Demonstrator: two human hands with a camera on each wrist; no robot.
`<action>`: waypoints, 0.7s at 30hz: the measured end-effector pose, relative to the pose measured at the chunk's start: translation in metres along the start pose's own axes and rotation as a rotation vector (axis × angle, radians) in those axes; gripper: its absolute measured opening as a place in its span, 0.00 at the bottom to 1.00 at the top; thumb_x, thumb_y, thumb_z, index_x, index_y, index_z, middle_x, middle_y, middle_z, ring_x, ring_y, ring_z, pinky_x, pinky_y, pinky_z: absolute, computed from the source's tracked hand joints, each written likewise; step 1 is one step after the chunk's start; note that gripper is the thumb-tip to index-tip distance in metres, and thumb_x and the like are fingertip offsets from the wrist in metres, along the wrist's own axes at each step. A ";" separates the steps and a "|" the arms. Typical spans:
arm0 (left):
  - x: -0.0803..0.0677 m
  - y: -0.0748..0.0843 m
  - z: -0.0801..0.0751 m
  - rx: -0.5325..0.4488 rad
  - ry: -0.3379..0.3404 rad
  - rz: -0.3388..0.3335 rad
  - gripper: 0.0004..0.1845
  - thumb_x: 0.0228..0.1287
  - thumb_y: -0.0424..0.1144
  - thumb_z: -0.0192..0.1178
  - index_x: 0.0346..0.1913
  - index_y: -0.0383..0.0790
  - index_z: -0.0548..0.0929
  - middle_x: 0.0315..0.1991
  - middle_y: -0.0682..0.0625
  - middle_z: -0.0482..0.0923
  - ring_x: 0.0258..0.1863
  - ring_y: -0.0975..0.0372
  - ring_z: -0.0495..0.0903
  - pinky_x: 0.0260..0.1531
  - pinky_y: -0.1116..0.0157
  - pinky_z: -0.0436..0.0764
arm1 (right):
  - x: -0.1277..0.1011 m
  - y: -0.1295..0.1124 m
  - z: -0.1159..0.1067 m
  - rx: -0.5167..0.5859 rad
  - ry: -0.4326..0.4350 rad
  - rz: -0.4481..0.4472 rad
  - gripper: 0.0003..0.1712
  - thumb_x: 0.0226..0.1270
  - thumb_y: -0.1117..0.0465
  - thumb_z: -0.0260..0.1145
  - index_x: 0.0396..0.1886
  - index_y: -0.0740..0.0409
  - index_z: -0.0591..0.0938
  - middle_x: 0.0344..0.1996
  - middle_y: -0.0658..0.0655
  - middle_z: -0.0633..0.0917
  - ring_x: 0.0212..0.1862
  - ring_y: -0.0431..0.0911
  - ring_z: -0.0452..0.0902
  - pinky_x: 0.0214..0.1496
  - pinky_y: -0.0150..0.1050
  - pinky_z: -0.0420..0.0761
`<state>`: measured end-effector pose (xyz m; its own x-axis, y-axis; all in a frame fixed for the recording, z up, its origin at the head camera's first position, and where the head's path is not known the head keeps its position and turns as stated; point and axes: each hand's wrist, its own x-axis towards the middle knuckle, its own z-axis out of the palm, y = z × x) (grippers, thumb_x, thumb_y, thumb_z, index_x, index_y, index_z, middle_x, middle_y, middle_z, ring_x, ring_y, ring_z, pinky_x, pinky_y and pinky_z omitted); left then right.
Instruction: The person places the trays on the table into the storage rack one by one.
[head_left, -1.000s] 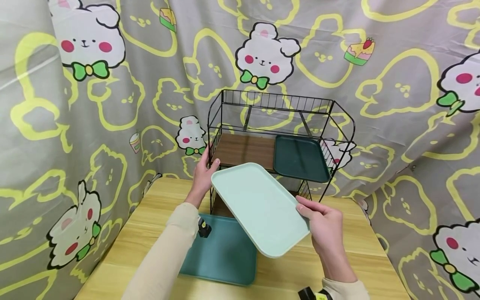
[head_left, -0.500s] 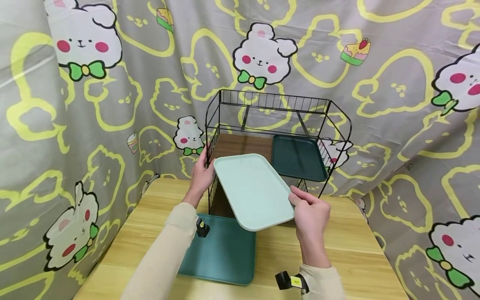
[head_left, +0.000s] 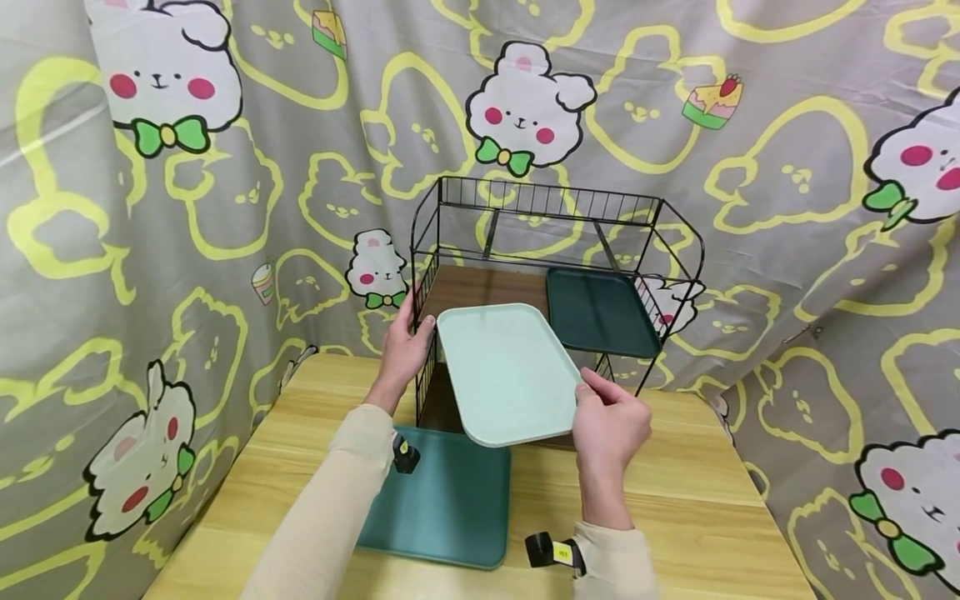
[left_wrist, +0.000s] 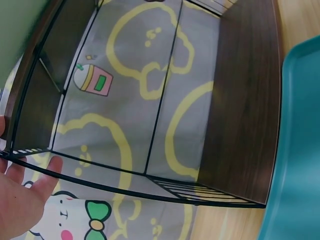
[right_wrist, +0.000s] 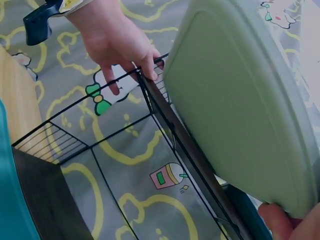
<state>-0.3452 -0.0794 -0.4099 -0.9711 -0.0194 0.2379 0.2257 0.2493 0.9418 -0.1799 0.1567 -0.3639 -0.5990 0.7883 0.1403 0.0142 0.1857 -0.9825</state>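
- Mint tray hung tilted, pinched in right hand
- Left hand gripped black wire rack
- Shelving seemed underway; next move likely called for levelling

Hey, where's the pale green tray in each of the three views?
Head: pale green tray just below and right of centre.
Left wrist: only a cut-off part, top-left corner.
Right wrist: large, filling much of the right half.
Shared landmark: black wire rack with brown shelves.
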 end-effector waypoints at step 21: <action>0.003 0.002 0.003 -0.046 0.002 -0.006 0.36 0.84 0.44 0.53 0.86 0.67 0.53 0.86 0.52 0.56 0.86 0.54 0.54 0.86 0.48 0.54 | -0.006 -0.002 0.071 0.151 0.086 0.026 0.14 0.70 0.68 0.65 0.47 0.63 0.94 0.47 0.65 0.93 0.52 0.58 0.89 0.58 0.54 0.88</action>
<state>-0.3482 -0.0760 -0.4082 -0.9723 -0.0232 0.2325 0.2230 0.2049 0.9530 -0.2332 0.1099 -0.3711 -0.5293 0.8401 0.1184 -0.0957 0.0795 -0.9922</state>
